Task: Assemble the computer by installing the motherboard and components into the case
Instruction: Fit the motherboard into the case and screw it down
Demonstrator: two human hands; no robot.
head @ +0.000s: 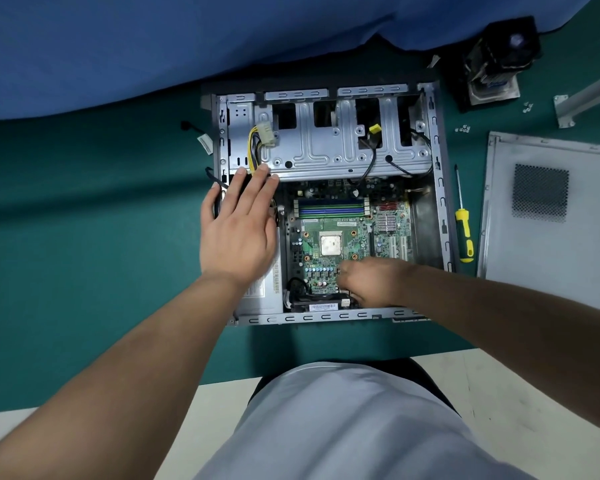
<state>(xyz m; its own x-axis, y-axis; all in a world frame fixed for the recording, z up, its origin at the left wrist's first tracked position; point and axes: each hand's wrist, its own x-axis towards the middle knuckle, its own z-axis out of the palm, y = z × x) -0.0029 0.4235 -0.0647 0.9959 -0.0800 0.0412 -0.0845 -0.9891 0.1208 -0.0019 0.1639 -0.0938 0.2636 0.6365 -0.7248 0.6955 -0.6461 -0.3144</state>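
Motherboard [340,244], thin, stiff and fragile, lies in the case [439,188] at frame centre, best held by its edges; left hand [238,233] rests flat and straight-fingered, right hand [371,284] curls at its lower edge, grip unclear.

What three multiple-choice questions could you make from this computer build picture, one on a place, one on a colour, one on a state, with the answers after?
1. Where does the screwdriver lie?
A. inside the case
B. on the mat between the case and the side panel
C. in the right hand

2. What colour is the screwdriver's handle?
A. yellow
B. red
C. blue

3. How is the left hand?
A. curled round a cable
B. holding the screwdriver
C. flat, fingers straight, at the case's left side

Answers: 1 B, it rests on the green mat right of the case. 2 A, the handle shows yellow. 3 C, its fingers stretch toward the drive cage.
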